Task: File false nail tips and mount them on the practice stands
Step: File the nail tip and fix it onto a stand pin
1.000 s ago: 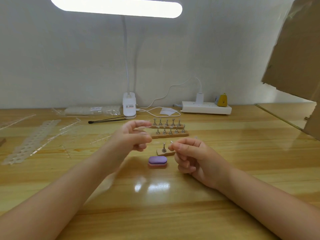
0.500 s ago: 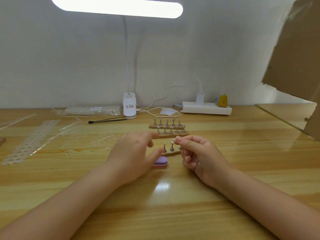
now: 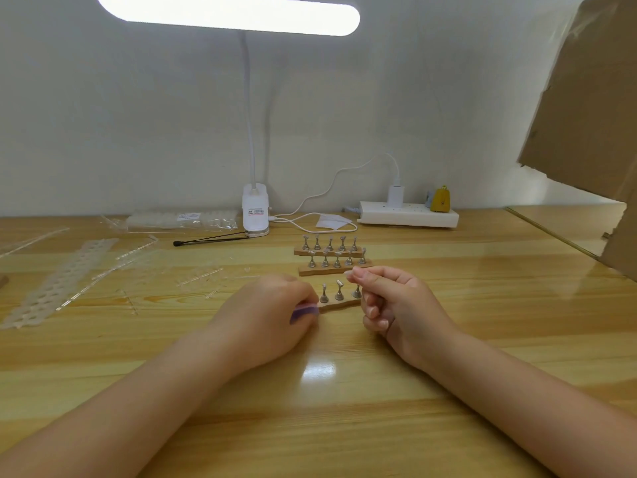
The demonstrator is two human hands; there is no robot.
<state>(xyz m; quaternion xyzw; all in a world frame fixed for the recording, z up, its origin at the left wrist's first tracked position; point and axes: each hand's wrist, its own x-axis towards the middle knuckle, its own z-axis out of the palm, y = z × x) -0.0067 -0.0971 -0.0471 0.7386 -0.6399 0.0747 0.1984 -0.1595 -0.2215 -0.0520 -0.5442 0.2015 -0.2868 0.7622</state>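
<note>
Three wooden practice stands with metal pegs sit mid-table: the near stand (image 3: 339, 306), a middle stand (image 3: 332, 269) and a far stand (image 3: 329, 251). My left hand (image 3: 265, 313) lies knuckles up just left of the near stand and grips a purple nail file block (image 3: 303, 311), of which only one end shows. My right hand (image 3: 396, 305) hovers over the near stand's right end, thumb and forefinger pinched on a small clear nail tip (image 3: 349, 272) that is barely visible. The right pegs of the near stand are hidden behind this hand.
Clear plastic strips and sprues of nail tips (image 3: 62, 281) lie at the left. A black tool (image 3: 210, 239), a bag of tips (image 3: 182, 220) and the lamp base (image 3: 255, 215) stand behind. A power strip (image 3: 408, 213) is at the back right, a cardboard sheet (image 3: 586, 132) leans there.
My left hand came down from above the table onto the purple file block and took hold of it. My right hand shifted slightly forward over the near stand, still pinching.
</note>
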